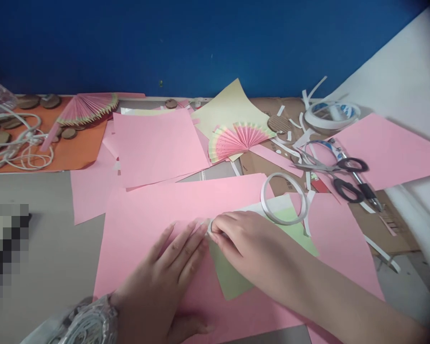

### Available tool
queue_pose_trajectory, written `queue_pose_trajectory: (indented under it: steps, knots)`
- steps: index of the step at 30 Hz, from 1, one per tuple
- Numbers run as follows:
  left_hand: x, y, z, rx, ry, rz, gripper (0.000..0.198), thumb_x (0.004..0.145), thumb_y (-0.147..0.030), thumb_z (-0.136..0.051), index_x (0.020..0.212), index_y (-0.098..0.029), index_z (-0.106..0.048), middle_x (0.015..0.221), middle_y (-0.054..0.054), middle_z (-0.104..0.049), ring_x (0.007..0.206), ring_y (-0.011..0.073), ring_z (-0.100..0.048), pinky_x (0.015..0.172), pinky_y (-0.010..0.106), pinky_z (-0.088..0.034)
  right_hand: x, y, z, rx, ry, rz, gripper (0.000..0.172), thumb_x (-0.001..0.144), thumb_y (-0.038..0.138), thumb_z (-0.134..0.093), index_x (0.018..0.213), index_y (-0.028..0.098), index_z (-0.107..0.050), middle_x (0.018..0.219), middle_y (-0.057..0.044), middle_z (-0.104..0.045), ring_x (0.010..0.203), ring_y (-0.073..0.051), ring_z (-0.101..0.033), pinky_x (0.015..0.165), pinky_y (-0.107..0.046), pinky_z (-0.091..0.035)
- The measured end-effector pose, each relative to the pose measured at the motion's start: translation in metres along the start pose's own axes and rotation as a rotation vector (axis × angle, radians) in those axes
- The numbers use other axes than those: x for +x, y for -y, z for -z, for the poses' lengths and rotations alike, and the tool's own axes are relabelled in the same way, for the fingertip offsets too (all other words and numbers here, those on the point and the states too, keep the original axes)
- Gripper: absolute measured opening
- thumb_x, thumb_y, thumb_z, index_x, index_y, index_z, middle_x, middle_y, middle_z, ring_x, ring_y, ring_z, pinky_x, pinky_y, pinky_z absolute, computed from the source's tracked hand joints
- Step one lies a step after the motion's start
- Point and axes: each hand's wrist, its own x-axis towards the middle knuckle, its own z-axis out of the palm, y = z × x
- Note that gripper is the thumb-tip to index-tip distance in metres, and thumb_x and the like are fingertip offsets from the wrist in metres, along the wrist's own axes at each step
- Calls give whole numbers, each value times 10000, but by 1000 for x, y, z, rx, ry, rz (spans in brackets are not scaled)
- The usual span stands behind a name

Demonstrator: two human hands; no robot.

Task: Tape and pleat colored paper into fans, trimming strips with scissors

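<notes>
My left hand (165, 277) lies flat with its fingers stretched out on a large pink paper sheet (154, 220). My right hand (243, 243) is beside it, its fingertips pinched on a small white strip (210, 225) at the corner of a light green paper (229, 279) that lies on the pink sheet. The fingertips of both hands meet there. A ring of white tape (283, 198) rests just beyond my right hand.
Black-handled scissors (329, 167), a larger tape roll (331, 114) and white paper strips lie at the right on brown cardboard (372, 224). Folded paper fans (236, 138) (88, 107), more pink sheets, a yellow sheet, a white cord (17, 143) and wooden discs lie behind.
</notes>
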Motion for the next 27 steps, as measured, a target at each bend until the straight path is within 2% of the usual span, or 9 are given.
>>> queue_pose_trajectory:
  steps: [5,8,12,14,19,23,27]
  knots:
    - [-1,-3,-8,47,-20,14,846,827,-675,-330,1365,-28,-413,1479,174,-325,1375,327,-239,1111,478,-87,-2,2,3,-1,7,1,221,860,87,-407,669,196,-427,658,19,-542,601,-137,-473,571,-278,-325]
    - [0,-8,-19,65,-99,62,848,815,-663,-312,1376,-32,-399,1482,170,-328,1396,324,-176,1119,493,-59,-2,4,4,3,23,-17,212,859,104,-389,670,199,-410,661,19,-531,608,-139,-463,571,-276,-330]
    - [5,-18,-27,153,-156,152,574,847,-314,-429,1359,-56,-426,1469,144,-367,1407,296,-156,1137,489,-60,-2,8,4,-7,27,-44,222,875,114,-358,674,201,-397,668,17,-533,613,-142,-465,581,-281,-340]
    - [7,-21,-29,188,-176,168,537,826,-226,-438,1336,-58,-456,1444,143,-410,1406,295,-167,1145,483,-63,-2,10,4,-11,26,-56,230,882,113,-340,680,202,-402,673,13,-538,613,-145,-471,583,-283,-343]
    - [11,-22,-30,255,-226,176,517,822,-204,-421,1310,-43,-482,1408,147,-459,1413,291,-144,1157,488,-27,-3,12,11,14,36,-119,273,884,129,-344,621,206,-350,600,26,-509,569,-143,-463,515,-265,-282]
    - [11,-22,-28,311,-190,165,528,822,-236,-427,1310,-41,-481,1401,142,-468,1423,289,-76,1160,468,23,-4,8,21,106,93,-111,318,901,127,-308,591,198,-291,551,36,-448,511,-118,-410,471,-257,-233]
    - [11,-23,-30,313,-204,164,540,824,-237,-417,1314,-18,-467,1407,172,-450,1408,310,-143,1150,495,-3,-2,-2,33,174,202,-166,311,873,191,-366,577,194,-273,528,41,-390,473,-107,-334,418,-259,-183]
